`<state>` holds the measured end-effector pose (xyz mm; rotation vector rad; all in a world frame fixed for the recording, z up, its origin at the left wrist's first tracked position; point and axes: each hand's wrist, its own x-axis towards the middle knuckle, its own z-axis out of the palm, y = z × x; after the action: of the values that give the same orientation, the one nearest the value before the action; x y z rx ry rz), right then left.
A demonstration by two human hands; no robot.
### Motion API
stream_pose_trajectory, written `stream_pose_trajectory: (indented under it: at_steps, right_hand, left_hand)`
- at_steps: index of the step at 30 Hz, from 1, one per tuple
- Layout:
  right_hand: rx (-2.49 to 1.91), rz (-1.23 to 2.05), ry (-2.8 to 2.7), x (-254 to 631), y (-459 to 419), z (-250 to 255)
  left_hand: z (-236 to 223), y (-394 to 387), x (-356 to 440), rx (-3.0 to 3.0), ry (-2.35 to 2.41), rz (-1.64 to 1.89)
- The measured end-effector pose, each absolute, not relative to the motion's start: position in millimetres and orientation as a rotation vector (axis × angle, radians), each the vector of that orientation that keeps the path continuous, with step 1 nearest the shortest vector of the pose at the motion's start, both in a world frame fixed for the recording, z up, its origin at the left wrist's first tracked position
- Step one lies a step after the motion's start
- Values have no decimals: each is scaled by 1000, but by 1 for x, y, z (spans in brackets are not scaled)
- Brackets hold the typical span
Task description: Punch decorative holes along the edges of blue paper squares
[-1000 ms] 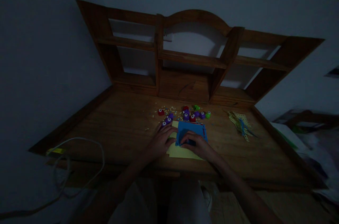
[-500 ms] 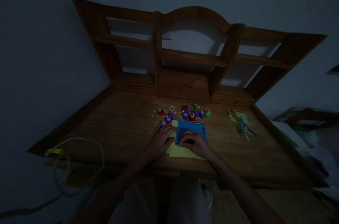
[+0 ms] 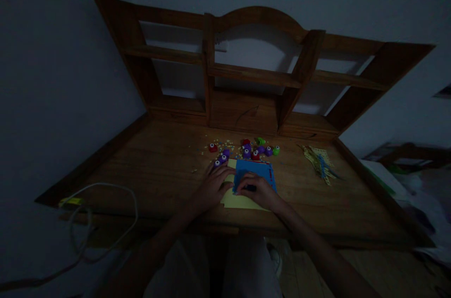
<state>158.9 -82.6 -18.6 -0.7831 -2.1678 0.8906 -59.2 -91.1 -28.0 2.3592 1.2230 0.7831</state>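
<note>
A blue sheet (image 3: 246, 166) lies over a yellow sheet (image 3: 239, 202) near the desk's front edge. My left hand (image 3: 213, 187) rests at the left of the sheets with its fingers stretched out, its fingertips on the yellow sheet. My right hand (image 3: 260, 190) is over the blue sheet, thumb and fingers closed together at its lower left corner. A small dark patch (image 3: 251, 187) shows by its fingers; I cannot make out what it is. Small purple craft punches (image 3: 223, 159) stand just beyond my left fingertips.
Several more punches, among them a red punch (image 3: 213, 148) and a green punch (image 3: 276, 150), stand behind the sheets amid paper bits (image 3: 229, 144). Punched paper strips (image 3: 320, 162) lie at the right. A wooden shelf (image 3: 252, 75) backs the desk; a white cable (image 3: 136, 204) loops at the left.
My right hand has shifted very slightly left along the blue sheet. My left hand keeps its place, and the view has moved a little.
</note>
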Motion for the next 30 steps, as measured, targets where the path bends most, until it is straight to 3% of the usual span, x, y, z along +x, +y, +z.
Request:
stream_pose_trajectory:
  at_steps: [13,30]
  right_hand:
    - [-863,695,-2192,167,-104,-19]
    - [-973,824,-1990,171,-114,-23]
  left_hand:
    - [-25,-92,-59,2376,1219,796]
    - [-25,-92,-59,2380,1222,792]
